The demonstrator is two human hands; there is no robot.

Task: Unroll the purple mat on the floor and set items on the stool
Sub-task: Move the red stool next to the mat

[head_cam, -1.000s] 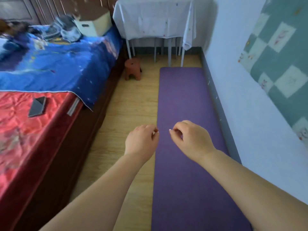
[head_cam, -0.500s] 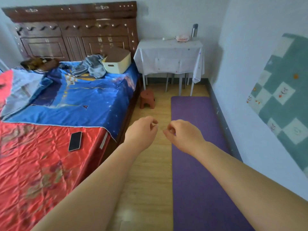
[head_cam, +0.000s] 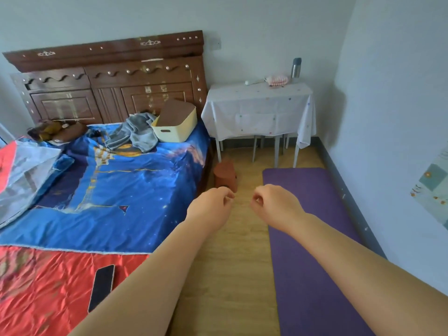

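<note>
The purple mat lies flat and unrolled on the wooden floor along the right wall. A small brown stool stands on the floor between the bed corner and the mat's far end, with nothing on top. My left hand and my right hand hover in mid-air in front of me, side by side, fingers curled in, holding nothing. The left hand partly overlaps the stool's lower edge in view. A dark phone lies on the red bedcover.
A bed with blue and red covers fills the left; on it sit a cream box and grey clothes. A white-clothed table at the back holds a metal flask and a pink item.
The view has tilted up from the mat to the headboard and table. Both hands stay curled close together and now appear over the floor near the stool.
</note>
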